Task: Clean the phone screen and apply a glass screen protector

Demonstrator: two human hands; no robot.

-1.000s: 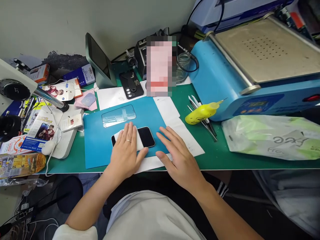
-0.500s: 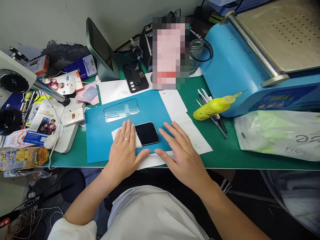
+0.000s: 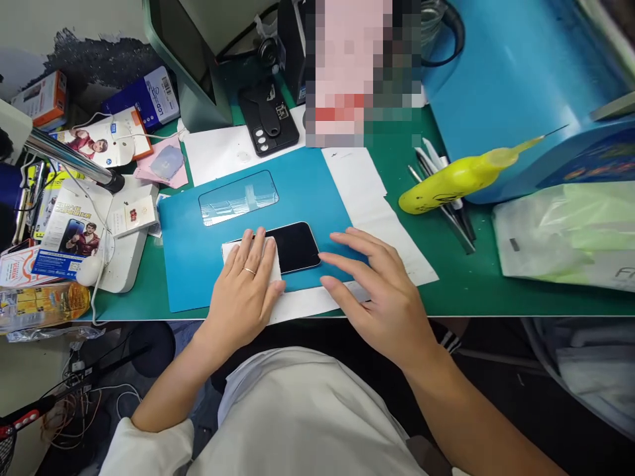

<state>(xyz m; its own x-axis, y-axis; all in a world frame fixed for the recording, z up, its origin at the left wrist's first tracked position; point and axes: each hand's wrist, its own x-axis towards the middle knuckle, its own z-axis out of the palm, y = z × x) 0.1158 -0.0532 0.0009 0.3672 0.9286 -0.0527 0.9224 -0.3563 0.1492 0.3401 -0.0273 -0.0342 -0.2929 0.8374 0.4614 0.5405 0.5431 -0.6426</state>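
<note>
A black phone (image 3: 296,245) lies screen-up on a blue mat (image 3: 188,264). My left hand (image 3: 245,291) presses flat, fingers together, on a white cloth (image 3: 231,251) that covers the phone's left end. My right hand (image 3: 381,297) rests open beside the phone's right end, with its fingers spread on the mat and on a white paper sheet (image 3: 391,238). A clear screen protector (image 3: 237,197) lies on the mat just behind the phone.
A yellow squeeze bottle (image 3: 459,180) lies over several metal tools (image 3: 454,221) at the right, in front of a blue machine (image 3: 520,73). A plastic bag (image 3: 565,231) is at far right. A black phone case (image 3: 268,122), boxes and packaging (image 3: 69,238) crowd the back and left.
The view has come closer and tipped down. My left hand with the cloth has shifted a little left on the phone, baring more of the screen; my right hand stays by its right end.
</note>
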